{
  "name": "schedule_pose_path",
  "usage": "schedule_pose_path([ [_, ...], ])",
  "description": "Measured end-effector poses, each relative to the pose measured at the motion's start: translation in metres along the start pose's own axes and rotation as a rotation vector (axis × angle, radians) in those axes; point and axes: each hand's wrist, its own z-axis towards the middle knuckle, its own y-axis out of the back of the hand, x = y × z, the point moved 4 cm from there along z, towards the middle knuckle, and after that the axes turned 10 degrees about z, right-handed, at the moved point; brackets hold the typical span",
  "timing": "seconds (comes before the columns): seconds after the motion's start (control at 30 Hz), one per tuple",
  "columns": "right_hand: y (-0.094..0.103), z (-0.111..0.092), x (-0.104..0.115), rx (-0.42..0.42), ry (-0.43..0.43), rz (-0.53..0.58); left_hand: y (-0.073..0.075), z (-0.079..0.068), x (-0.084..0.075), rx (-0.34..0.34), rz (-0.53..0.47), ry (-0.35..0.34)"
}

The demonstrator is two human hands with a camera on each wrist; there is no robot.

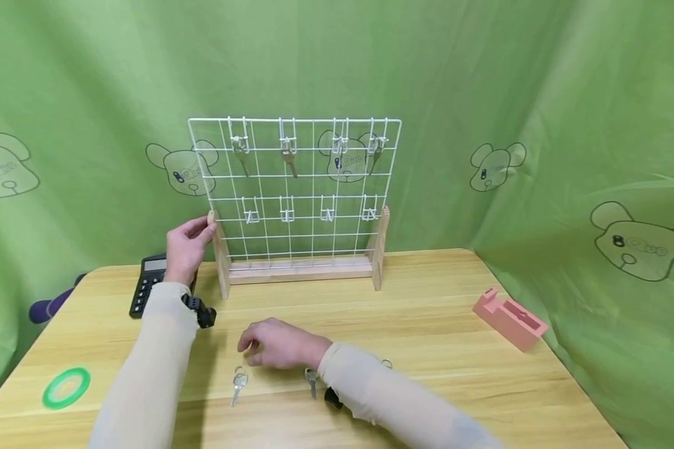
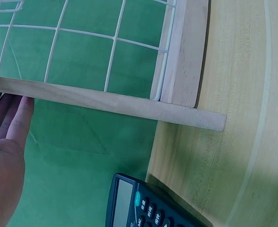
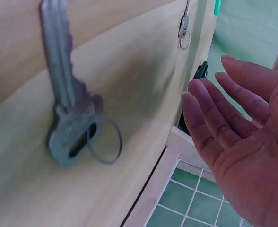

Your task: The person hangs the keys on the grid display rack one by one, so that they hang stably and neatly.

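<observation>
A white wire grid rack (image 1: 313, 175) stands in a wooden base toward the back of the table. My left hand (image 1: 184, 249) holds the top of its left wooden post (image 2: 106, 104) between thumb and fingers. Several keys hang from the upper hooks, among them a brownish key (image 1: 289, 161); the lower hooks (image 1: 287, 216) carry none. My right hand (image 1: 286, 345) hovers palm down over the table, its fingers loosely bent around nothing. Just in front of it lies a key with a ring (image 1: 239, 379). Another key (image 3: 73, 118) lies close under the right wrist.
A black calculator (image 1: 146, 287) sits beside the left forearm. At the left front lies a green ring-shaped roll (image 1: 66, 388). A pink tape dispenser (image 1: 510, 318) stands on the right. Partly behind the right sleeve, a small metal ring (image 1: 387, 363) shows. Green curtains surround the table.
</observation>
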Motion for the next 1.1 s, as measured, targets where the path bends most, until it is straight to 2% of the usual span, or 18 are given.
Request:
schedule_pose_path([
  [0.2,-0.006,0.011,0.003,0.020,-0.010,-0.040,0.002,0.000,-0.002,0.005,0.003,0.001],
  [0.4,-0.017,0.021,0.000,0.064,-0.021,-0.140,0.003,-0.001,-0.003,-0.001,-0.010,0.020],
  [0.8,-0.026,0.027,0.003,0.122,0.010,-0.250,0.002,-0.003,-0.002,0.009,0.011,0.028],
  [1.1,-0.031,0.027,0.008,0.171,0.019,-0.255,0.001,-0.004,-0.001,0.003,0.005,0.028],
])
